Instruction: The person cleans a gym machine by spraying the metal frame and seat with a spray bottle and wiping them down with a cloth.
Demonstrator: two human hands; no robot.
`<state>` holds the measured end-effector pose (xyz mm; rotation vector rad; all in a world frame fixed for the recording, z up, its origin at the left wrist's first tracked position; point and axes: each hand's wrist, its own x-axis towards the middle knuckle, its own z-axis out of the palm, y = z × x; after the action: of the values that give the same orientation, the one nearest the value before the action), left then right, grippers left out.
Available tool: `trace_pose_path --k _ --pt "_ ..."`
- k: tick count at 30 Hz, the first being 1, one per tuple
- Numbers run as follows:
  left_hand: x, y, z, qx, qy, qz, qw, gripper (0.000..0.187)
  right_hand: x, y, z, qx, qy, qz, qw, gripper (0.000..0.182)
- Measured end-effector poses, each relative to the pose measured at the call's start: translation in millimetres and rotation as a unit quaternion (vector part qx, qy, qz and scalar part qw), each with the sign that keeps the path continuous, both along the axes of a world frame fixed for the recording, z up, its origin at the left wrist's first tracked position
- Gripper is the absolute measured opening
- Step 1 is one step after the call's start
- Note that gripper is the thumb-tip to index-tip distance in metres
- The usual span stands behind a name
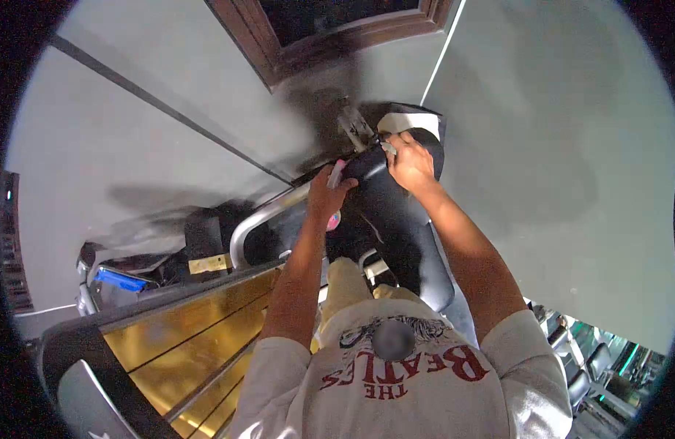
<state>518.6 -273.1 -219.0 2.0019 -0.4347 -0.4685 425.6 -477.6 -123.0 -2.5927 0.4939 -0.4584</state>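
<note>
My left hand (326,194) is closed around what looks like a spray bottle (337,174), its pale pink top showing above the fingers. A colourful pink label shows just below that hand. My right hand (411,162) presses a small whitish cloth (388,148), mostly hidden under the fingers, against the upper end of a black padded backrest (396,201). A white panel (411,122) lies just beyond the right fingertips, at the top of the pad. Left of the pad, the left hand is beside the machine's frame.
A curved silver rail (251,230) runs left of the pad. Nearer me is a dark-framed machine with a yellow panel (184,344). A blue item (121,279) lies at far left. Grey wall (528,124) rises behind, with a brown wooden frame (268,51). Gym equipment (597,362) stands lower right.
</note>
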Motion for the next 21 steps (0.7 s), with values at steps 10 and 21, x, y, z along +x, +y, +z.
trace_pose_path --k 10,21 --pt "3.2 4.1 -18.9 0.005 0.022 0.011 1.000 0.064 0.6 -0.5 -4.9 -0.002 0.018 -0.008 1.000 0.028" --pt "0.6 2.3 -4.1 -0.007 0.009 0.041 0.999 0.055 4.5 2.4 -4.5 -0.023 0.048 -0.008 0.999 0.026"
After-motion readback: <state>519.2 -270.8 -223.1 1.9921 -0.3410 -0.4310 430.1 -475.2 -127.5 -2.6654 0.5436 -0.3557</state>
